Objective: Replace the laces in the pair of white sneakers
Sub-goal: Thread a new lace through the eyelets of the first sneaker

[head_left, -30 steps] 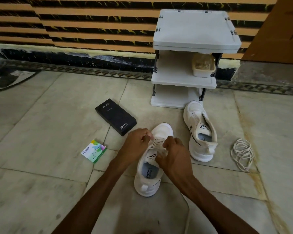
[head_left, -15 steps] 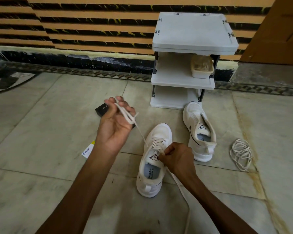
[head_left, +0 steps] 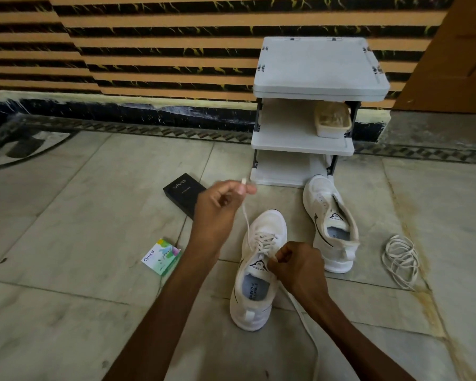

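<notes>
From left hand [head_left: 220, 207] to sneaker [head_left: 256, 273], lace [head_left: 246, 221].

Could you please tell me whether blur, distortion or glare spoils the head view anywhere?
Head view: the left hand is slightly motion-blurred around its fingers; the laced sneaker and right hand look sharp; the floor border bows at the left edge from the wide lens; lighting is soft, without glare or hard shadows.

Sneaker [head_left: 270, 224] reads as mesh cloth, lace [head_left: 246, 221] woven cloth; floor [head_left: 66, 215] smooth, faintly glossy stone; rack [head_left: 319, 67] at twelve o'clock, matt plastic; box [head_left: 182, 188] matt card.
</notes>
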`<state>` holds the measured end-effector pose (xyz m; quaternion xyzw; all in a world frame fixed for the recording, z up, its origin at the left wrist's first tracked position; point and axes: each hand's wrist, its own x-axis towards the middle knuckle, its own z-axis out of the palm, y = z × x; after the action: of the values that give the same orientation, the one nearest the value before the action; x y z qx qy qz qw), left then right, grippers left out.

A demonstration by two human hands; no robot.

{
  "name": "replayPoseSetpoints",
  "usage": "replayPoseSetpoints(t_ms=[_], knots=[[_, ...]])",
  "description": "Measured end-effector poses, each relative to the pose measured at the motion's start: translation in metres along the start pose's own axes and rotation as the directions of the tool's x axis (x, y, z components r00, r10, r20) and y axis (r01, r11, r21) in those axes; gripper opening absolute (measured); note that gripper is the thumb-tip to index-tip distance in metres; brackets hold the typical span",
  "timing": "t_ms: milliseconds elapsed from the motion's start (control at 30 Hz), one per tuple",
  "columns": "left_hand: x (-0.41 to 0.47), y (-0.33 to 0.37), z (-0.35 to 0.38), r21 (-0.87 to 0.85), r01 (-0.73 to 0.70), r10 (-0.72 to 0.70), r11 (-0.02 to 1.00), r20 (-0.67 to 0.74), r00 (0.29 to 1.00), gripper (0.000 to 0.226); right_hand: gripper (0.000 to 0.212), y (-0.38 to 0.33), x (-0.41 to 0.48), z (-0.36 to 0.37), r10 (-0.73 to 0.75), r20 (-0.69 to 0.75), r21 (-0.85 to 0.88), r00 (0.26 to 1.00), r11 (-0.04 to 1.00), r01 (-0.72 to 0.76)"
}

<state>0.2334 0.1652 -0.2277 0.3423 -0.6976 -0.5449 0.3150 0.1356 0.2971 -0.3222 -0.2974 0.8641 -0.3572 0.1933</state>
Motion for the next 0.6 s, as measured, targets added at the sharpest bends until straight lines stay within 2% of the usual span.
replayPoseSetpoints(t_ms=[67,133,233,300,367,433,600], knots=[[-0.005,-0.013,0.001,0.138,-0.073,0.075,0.988,-0.008,0.997,0.017,0.02,0.002,0.003,-0.003,-0.005,-0.021,-0.011,1.0,1.0,0.004],[-0.01,-0.024,0.005,0.214,-0.046,0.053,0.976,-0.027,0.998,0.016,0.018,0.003,0.007,-0.009,-0.026,-0.042,-0.019,0.999,0.999,0.026],[-0.015,-0.032,0.014,-0.013,0.102,-0.102,0.995,0.007,0.995,0.015,0.015,0.002,0.013,-0.02,-0.132,0.004,0.027,0.991,0.991,0.132],[-0.017,-0.035,0.02,-0.178,0.204,-0.198,0.963,0.049,0.979,0.015,0.004,-0.003,0.014,-0.028,-0.178,0.13,0.227,0.975,0.963,0.145],[-0.018,-0.035,0.023,-0.335,0.291,-0.281,0.896,0.081,0.956,0.014,0.023,-0.009,0.012,-0.035,-0.167,0.332,0.461,0.928,0.887,-0.006],[-0.016,-0.035,0.025,-0.39,0.326,-0.324,0.861,0.073,0.943,0.014,0.038,-0.014,0.01,-0.04,-0.146,0.448,0.604,0.882,0.777,-0.178],[-0.011,-0.041,0.025,-0.424,0.326,-0.355,0.845,0.01,0.935,0.014,0.022,-0.013,0.007,-0.043,-0.094,0.383,0.627,0.919,0.757,-0.184]])
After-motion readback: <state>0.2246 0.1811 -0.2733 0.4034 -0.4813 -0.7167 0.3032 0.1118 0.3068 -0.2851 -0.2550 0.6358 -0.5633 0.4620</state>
